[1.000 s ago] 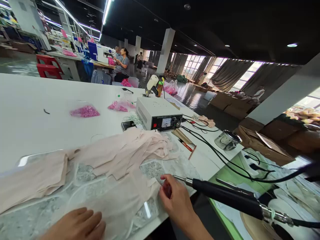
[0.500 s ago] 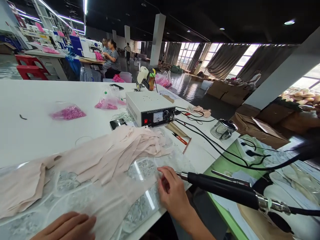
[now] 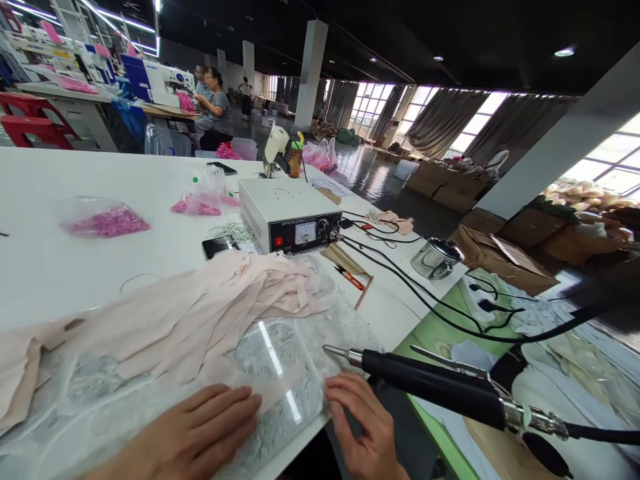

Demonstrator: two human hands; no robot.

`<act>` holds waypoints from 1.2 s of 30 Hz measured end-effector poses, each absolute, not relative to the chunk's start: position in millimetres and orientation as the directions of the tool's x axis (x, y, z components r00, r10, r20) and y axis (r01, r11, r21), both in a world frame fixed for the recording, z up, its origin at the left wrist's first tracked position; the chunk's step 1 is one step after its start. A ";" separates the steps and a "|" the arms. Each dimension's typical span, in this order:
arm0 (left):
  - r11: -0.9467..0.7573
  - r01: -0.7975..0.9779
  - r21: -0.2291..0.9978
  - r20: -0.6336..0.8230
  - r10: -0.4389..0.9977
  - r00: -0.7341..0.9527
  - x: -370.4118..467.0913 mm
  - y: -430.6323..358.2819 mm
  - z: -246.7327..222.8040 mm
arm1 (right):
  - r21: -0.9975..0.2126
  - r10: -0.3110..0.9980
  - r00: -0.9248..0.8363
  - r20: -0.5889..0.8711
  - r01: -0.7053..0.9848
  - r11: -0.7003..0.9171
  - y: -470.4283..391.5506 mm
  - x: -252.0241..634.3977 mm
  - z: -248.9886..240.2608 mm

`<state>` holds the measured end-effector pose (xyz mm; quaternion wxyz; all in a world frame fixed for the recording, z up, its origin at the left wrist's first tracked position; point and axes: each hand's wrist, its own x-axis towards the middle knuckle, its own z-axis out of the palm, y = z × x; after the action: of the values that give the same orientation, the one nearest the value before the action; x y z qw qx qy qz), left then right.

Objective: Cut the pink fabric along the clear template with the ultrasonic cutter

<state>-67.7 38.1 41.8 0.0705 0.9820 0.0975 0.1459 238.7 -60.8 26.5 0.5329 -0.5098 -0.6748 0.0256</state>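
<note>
My left hand (image 3: 200,427) lies flat, fingers stretched out, on a thin beige fabric piece (image 3: 280,387) over a clear plastic sheet (image 3: 325,333). My right hand (image 3: 363,423) is at the table's front edge, fingers bent and thumb apart, with nothing visible in it. Just above it a black-handled probe (image 3: 430,383) with a pointed metal tip reaches in from the right; neither hand grips it. Behind my left hand is a heap of beige fabric strips (image 3: 220,300), with a further beige stack (image 3: 17,380) at the left edge.
A control box (image 3: 290,217) with dial and cables stands behind the heap. Orange-handled thread snips (image 3: 350,277), a phone (image 3: 220,248), bags of pink pieces (image 3: 107,220) and a glass jar (image 3: 437,259) are on the white table. A green table (image 3: 400,343) adjoins at right. People sit farther back.
My left hand has moved right and forward across the fabric. My right hand has dropped below the probe's tip, which now shows, and its fingers have loosened. The camera view has shifted slightly.
</note>
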 end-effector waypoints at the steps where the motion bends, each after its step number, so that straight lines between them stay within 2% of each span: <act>1: -0.974 0.149 0.173 0.247 0.189 0.950 -54.9 46.8 51.7 | -0.623 0.732 0.138 0.667 0.643 0.446 -66.2 243.7 21.0; 4: -0.978 0.099 0.184 0.236 0.142 0.961 -26.4 63.4 66.6 | -0.842 0.783 0.418 0.461 0.485 0.237 -79.3 252.6 3.3; 6: -0.979 0.100 0.179 0.248 0.143 0.958 -16.7 67.7 64.9 | -0.953 0.727 0.624 0.286 0.266 0.147 -83.1 254.6 -4.6; 7: -0.981 0.100 0.166 0.251 0.140 0.958 -14.2 68.6 62.5 | -0.973 0.690 0.686 0.230 0.174 0.152 -83.3 255.3 -6.2; 9: -0.988 0.089 0.126 0.239 0.118 0.964 -12.9 69.1 58.0 | -0.971 0.652 0.727 0.214 0.085 0.223 -81.5 257.0 -5.5; 16: -0.994 0.052 0.095 0.203 0.071 0.977 -19.3 66.0 63.0 | -0.931 0.624 0.722 0.300 0.079 0.356 -72.9 266.2 -0.3; 21: -1.000 0.003 0.017 0.184 0.006 0.983 -20.6 65.4 66.2 | -0.905 0.575 0.779 0.249 -0.024 0.425 -63.1 266.6 8.0; 27: -0.994 -0.003 0.107 0.213 0.020 0.977 -18.1 65.9 70.9 | -0.861 0.584 0.778 0.233 -0.115 0.496 -51.6 264.1 25.4; 31: -0.997 -0.012 0.071 0.162 0.000 0.987 -17.4 66.3 69.8 | -0.861 0.569 0.787 0.238 -0.100 0.499 -49.6 263.4 27.2; 36: -0.995 -0.035 0.089 0.179 -0.018 0.984 -18.4 67.3 67.1 | -0.826 0.544 0.798 0.261 -0.107 0.553 -46.8 260.6 32.1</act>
<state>-18.4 67.3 67.1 0.0459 0.9948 -0.0133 0.0895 260.6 -46.8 32.1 0.8441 -0.4317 -0.2530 0.1926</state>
